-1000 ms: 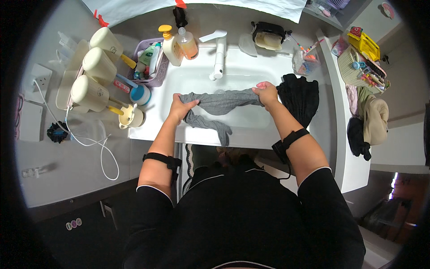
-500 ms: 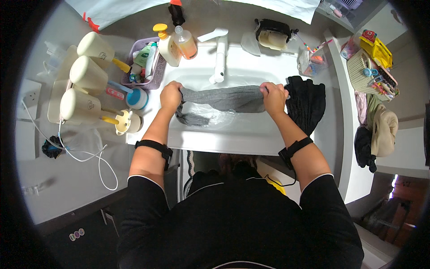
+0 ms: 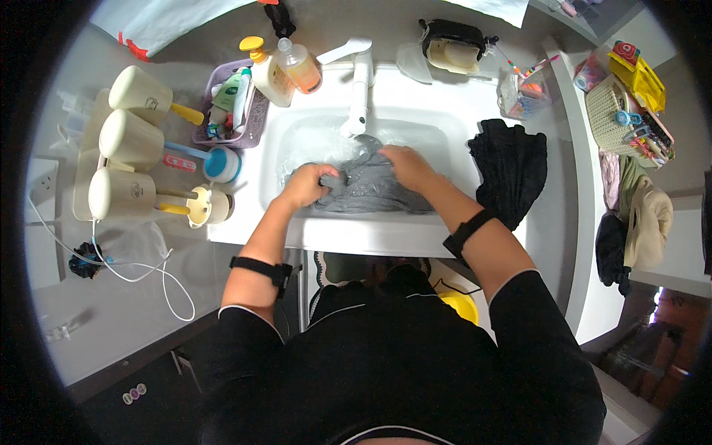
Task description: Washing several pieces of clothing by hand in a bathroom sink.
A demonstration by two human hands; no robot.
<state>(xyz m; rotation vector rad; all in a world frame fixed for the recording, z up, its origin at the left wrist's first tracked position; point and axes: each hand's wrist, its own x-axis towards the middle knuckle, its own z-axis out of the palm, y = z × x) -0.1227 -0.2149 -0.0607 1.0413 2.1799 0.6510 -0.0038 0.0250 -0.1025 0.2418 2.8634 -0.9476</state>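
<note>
Down in the white sink (image 3: pixel 452 137), under the white tap (image 3: pixel 361 81), a grey garment (image 3: pixel 371 189), bunched and wet-looking, lying across the basin floor. Left hand (image 3: pixel 305 185) clenched on the left end of the cloth, fingers curled tight into a fold. Right hand (image 3: pixel 404 165) pressed flat-ish on the upper right part, fingers bent over the fabric and gripping it (thumb side hidden). On the counter just right of the basin, a black garment (image 3: pixel 512 167) in a heap, apart from both hands. Left of the sink, a purple basket (image 3: pixel 256 119) with bottles, and three cream cups (image 3: pixel 130 137) on a rack. Behind the tap, an orange soap bottle (image 3: pixel 299 65).
</note>
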